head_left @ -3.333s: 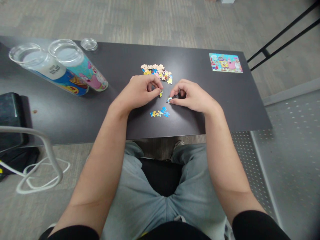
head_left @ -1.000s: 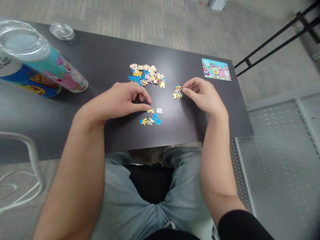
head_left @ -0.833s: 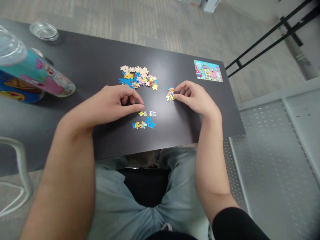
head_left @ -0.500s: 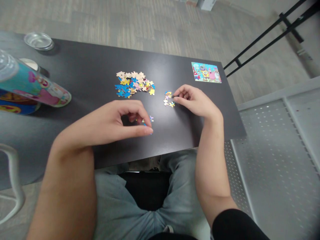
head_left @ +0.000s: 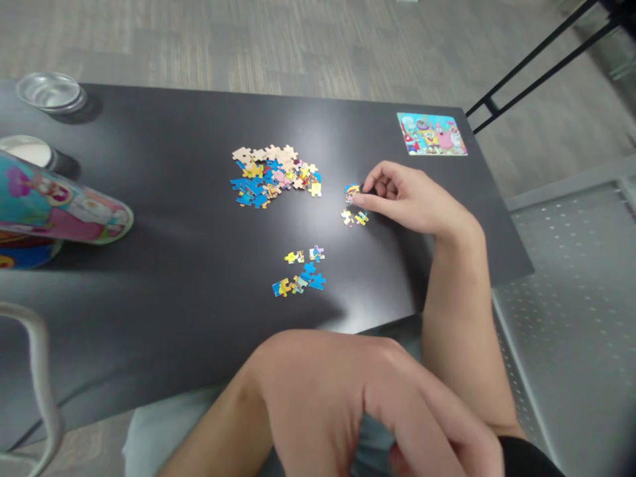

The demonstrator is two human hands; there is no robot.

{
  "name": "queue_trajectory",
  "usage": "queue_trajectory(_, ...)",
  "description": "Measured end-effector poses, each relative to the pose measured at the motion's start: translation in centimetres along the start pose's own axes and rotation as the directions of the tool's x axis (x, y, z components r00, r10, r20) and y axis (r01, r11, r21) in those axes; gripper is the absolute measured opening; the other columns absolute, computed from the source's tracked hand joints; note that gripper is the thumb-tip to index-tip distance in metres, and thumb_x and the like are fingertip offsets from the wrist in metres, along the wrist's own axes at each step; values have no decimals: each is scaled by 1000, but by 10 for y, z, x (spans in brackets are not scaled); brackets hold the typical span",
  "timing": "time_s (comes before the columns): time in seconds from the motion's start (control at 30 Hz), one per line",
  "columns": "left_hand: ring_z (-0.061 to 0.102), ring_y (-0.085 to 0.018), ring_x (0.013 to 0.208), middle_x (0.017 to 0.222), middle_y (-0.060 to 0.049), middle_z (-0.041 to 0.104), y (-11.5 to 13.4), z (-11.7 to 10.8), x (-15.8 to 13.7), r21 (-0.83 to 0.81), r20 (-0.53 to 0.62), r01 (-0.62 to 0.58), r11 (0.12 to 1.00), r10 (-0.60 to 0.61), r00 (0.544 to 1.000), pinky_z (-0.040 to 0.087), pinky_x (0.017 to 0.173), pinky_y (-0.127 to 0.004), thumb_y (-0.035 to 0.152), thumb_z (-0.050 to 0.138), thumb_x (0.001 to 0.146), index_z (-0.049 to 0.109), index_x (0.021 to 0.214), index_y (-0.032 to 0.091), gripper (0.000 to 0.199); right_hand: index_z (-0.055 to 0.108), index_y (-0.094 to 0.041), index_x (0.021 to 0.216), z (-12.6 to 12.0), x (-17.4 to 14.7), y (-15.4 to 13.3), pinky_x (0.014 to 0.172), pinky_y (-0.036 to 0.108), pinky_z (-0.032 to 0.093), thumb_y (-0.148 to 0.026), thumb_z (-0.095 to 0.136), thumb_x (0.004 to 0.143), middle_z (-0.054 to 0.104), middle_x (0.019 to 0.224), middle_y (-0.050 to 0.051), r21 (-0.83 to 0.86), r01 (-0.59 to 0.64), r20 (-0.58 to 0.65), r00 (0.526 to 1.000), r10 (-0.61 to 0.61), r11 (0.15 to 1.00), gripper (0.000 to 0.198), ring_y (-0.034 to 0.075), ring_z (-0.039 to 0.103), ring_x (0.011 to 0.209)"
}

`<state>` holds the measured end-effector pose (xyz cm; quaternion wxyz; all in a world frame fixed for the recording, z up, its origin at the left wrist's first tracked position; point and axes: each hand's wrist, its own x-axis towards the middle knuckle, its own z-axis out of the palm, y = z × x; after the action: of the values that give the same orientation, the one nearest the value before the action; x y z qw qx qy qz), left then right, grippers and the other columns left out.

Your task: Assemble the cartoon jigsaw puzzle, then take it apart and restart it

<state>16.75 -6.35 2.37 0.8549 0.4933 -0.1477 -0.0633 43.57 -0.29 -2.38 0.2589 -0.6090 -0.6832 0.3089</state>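
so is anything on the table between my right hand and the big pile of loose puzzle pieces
Nothing visible. The right hand touches a small cluster of pieces, and bare table lies between that and the big pile.

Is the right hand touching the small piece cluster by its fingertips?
Touching. The head view shows the right hand with fingertips pinched on the small piece cluster, no gap visible.

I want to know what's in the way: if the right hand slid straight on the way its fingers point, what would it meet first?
The right hand points left; its fingertips already touch a small cluster of pieces. Beyond that, likely the loose pile of pieces.
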Motion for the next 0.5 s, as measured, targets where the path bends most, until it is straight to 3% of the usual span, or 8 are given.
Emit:
queue_trajectory(0.1, 73, -31, 90, 97, -14, 58, 0, -2, 1, -117, 104, -18, 993, 31, 994, 64, 99, -54, 112, 74, 96, 41, 40, 24, 109, 79, -30, 101, -1, 2, 2, 70, 40, 39, -53, 108, 98, 67, 81, -1, 1, -2, -8, 1000, 2, 1000, 37, 23, 55, 76)
queue_trajectory(0.2, 70, -33, 86, 87, -14, 50, -7, -1, 4, -146, 142, -54, 988, 75, 987, 62, 93, -54, 105, 74, 102, 44, 42, 26, 104, 80, -30, 103, -1, 3, 2, 71, 41, 38, -50, 107, 96, 67, 82, -2, 42, -4, 6, 1000, 3, 999, 34, 22, 54, 75)
queue_trajectory(0.27, 57, -31, 73, 78, -13, 48, -18, 0, 5, -153, 163, -141, 978, 166, 973, 54, 86, -59, 102, 71, 106, 48, 45, 29, 98, 80, -30, 102, 0, 4, 1, 70, 40, 38, -51, 105, 98, 68, 82, -2, 60, -16, -19, 1000, 17, 998, 34, 21, 54, 74)
queue_trajectory(0.3, 52, -30, 69, 75, -12, 47, -24, 1, 6, -167, 169, -183, 969, 211, 963, 48, 82, -61, 103, 75, 103, 48, 47, 30, 96, 79, -29, 101, 1, 5, 0, 70, 40, 37, -52, 104, 100, 68, 81, -2, 57, -24, -29, 999, 26, 998, 34, 21, 53, 74)
queue_trajectory(0.37, 47, -30, 62, 70, -11, 46, -32, 3, 5, -205, 196, -238, 949, 278, 940, 40, 77, -63, 110, 86, 80, 48, 50, 32, 92, 78, -29, 99, 3, 5, -2, 70, 40, 37, -54, 104, 101, 68, 80, -2, 44, -41, -27, 999, 42, 998, 36, 21, 53, 75)
queue_trajectory(0.43, 46, -33, 62, 63, -10, 46, -34, 4, 2, -235, 216, -218, 947, 270, 938, 42, 81, -64, 113, 90, 55, 48, 53, 35, 89, 79, -28, 104, 4, 4, -2, 70, 40, 39, -55, 109, 95, 69, 87, 0, 37, -31, -17, 999, 31, 999, 41, 22, 53, 78)
queue_trajectory(0.5, 46, -35, 64, 57, -11, 45, -27, 4, 0, -257, 203, -201, 945, 256, 945, 46, 86, -66, 112, 89, 43, 48, 53, 37, 86, 84, -30, 119, 3, -1, 1, 72, 40, 44, -55, 120, 81, 74, 105, 2, 31, 23, -21, 1000, -23, 999, 57, 23, 54, 83)
